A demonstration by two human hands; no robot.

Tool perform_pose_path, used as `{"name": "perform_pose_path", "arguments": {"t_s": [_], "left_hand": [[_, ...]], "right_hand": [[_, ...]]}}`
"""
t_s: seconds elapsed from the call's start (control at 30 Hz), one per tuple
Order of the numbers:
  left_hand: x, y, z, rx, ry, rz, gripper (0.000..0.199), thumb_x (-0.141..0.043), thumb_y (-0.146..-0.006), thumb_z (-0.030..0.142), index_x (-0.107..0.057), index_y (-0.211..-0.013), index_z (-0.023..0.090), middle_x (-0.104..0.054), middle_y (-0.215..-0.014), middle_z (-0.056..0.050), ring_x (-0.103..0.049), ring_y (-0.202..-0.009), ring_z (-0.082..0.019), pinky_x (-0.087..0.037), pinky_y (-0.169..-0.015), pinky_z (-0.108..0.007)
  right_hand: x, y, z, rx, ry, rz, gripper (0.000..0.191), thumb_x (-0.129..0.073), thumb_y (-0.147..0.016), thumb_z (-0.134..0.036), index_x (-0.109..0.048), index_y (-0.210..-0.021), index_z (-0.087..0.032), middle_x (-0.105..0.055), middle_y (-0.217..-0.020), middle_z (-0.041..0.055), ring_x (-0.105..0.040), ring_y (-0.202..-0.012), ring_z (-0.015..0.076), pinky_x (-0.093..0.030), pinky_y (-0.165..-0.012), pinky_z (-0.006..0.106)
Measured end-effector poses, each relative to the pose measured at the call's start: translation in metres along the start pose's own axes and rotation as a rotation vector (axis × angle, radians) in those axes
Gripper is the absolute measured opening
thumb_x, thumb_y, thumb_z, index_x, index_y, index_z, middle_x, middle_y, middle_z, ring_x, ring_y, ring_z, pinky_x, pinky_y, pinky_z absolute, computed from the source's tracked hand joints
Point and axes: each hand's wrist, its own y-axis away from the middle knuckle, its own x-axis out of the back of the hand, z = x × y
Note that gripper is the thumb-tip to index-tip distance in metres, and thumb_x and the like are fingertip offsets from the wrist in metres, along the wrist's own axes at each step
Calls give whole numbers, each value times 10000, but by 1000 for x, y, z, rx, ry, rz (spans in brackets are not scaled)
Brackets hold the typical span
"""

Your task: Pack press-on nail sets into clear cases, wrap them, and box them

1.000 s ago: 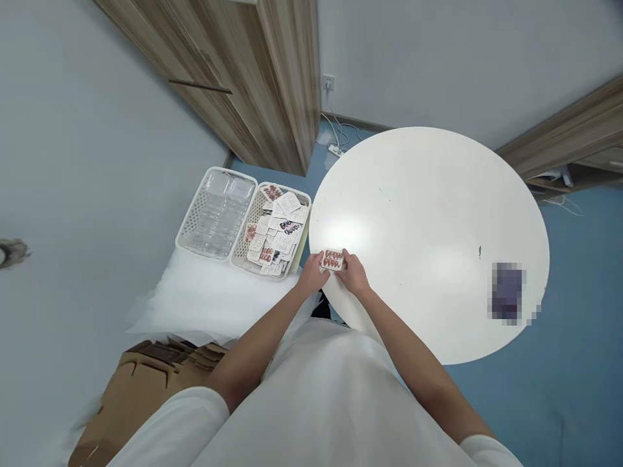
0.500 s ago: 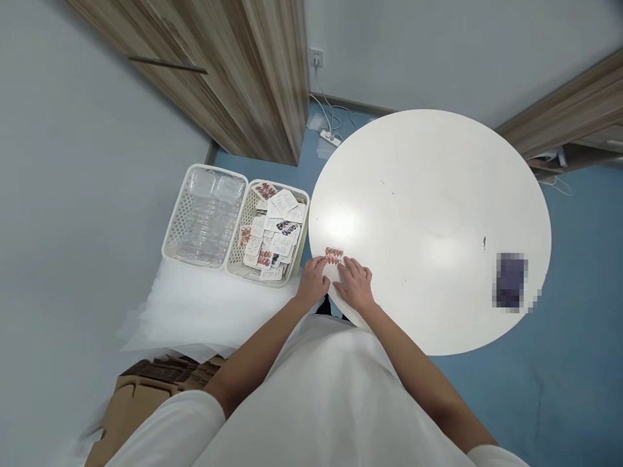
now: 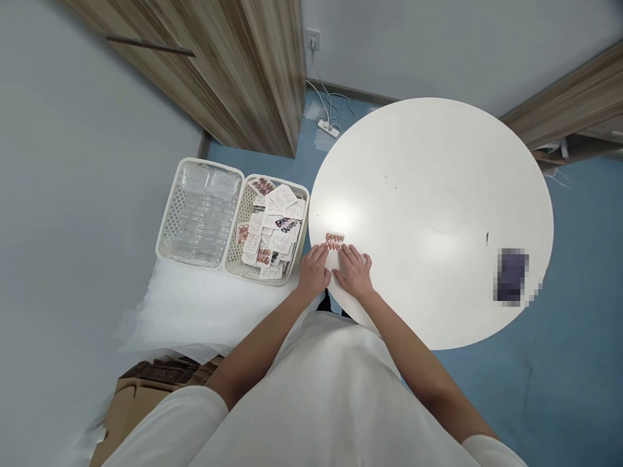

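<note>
A small card with two rows of reddish-orange press-on nails (image 3: 334,242) lies flat near the left edge of the round white table (image 3: 438,162). My left hand (image 3: 314,271) rests at its lower left corner, fingers extended and fingertips touching the card's edge. At the lower right corner is my right hand (image 3: 355,271), its fingers spread and fingertips at the card. Neither hand is closed around anything.
Left of the table, a white basket (image 3: 306,224) holds many nail cards. Beside it another basket (image 3: 158,243) contains clear plastic cases. A blurred dark object (image 3: 511,277) is on the table's right. Cardboard (image 3: 121,408) lies at lower left.
The card and both hands have moved slightly forward, away from my body. My left fingers are straighter, and my right fingers point more forward.
</note>
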Motion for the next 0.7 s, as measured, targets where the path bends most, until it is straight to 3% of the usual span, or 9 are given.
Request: {"name": "perform_pose_path", "arguments": {"t_s": [0.7], "left_hand": [[-2, 4, -3, -33, -10, -14, 511, -432, -710, 97, -438, -1220, 130, -350, -1387, -110, -251, -1307, -260, -299, -1004, -433]], "right_hand": [[2, 3, -2, 1, -6, 3, 538, -408, -816, -340, -334, -1313, -148, -329, -1395, 149, -257, -1278, 287, -155, -964, 474]]}}
